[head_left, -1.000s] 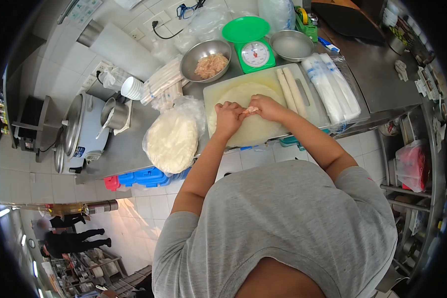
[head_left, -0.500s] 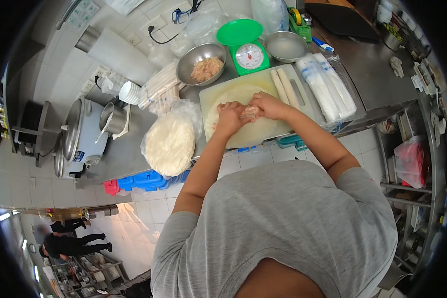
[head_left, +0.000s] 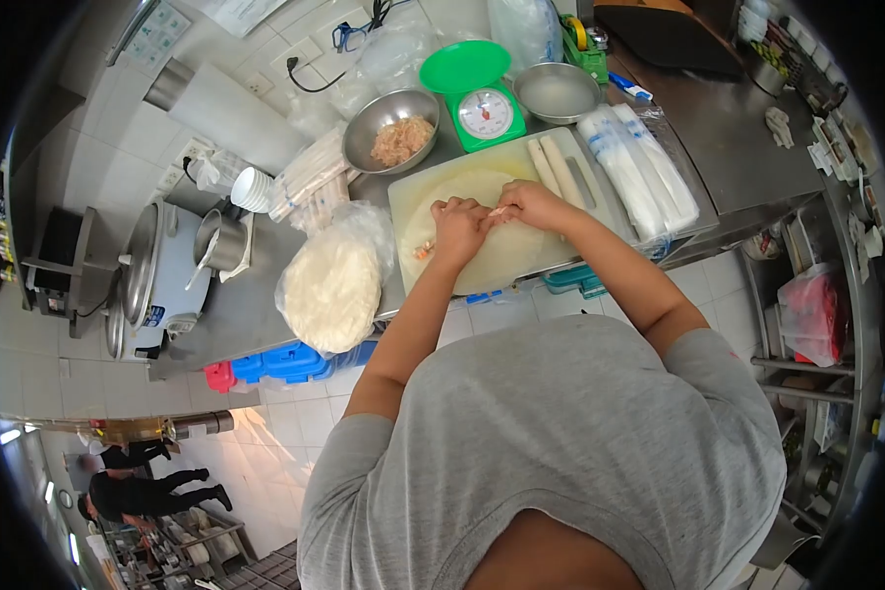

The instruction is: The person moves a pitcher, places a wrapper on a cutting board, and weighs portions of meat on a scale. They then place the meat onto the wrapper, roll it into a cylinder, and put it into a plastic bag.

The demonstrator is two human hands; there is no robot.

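A round, thin pale wrapper (head_left: 482,265) lies on the cutting board (head_left: 615,218). Over its middle, both hands have their fingers closed around raw minced meat (head_left: 502,213), which shows as a small strip between them. My left hand (head_left: 459,234) is on the near-left side of the meat, my right hand (head_left: 533,206) on the right. A bit of mince with orange pieces (head_left: 424,250) sits at the wrapper's left, beside my left wrist. Two long pale rolls (head_left: 555,170) lie side by side on the board's right part, beyond my right hand.
Behind the board stand a metal bowl of mince (head_left: 366,151), a green scale (head_left: 486,115) and another metal bowl (head_left: 558,92). A bagged stack of pale wrappers (head_left: 331,292) lies left. Plastic-wrapped packs (head_left: 641,177) lie right. Two people stand far off at lower left.
The meat between my hands shows as a smaller strip than before, and my fingers have come closer together. The mince at the left of the wrapper is more visible.
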